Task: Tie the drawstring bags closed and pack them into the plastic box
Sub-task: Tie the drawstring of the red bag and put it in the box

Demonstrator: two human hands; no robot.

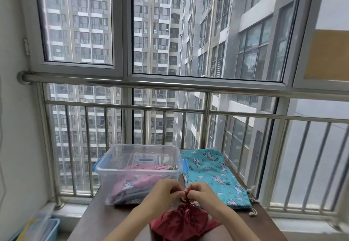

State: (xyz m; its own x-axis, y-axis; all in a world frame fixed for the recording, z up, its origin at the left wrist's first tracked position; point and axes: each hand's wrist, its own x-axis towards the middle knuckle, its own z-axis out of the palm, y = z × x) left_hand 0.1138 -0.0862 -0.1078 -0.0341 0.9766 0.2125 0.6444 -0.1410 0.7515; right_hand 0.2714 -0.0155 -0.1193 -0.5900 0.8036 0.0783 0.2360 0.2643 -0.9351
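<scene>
We pinch the cord [186,196] of the red drawstring bag [181,220] with both hands, our left hand [162,191] and right hand [202,191] brought close together just above the gathered mouth. This lets us pull a knot tight while the bag's body rests on the tabletop [98,216]. The plastic box [117,170] stands open just beyond with a pink bag [136,180] already inside, near enough, we judge, for an easy drop, and the teal bag [211,172] lies flat beside it, seemingly waiting untied.
</scene>
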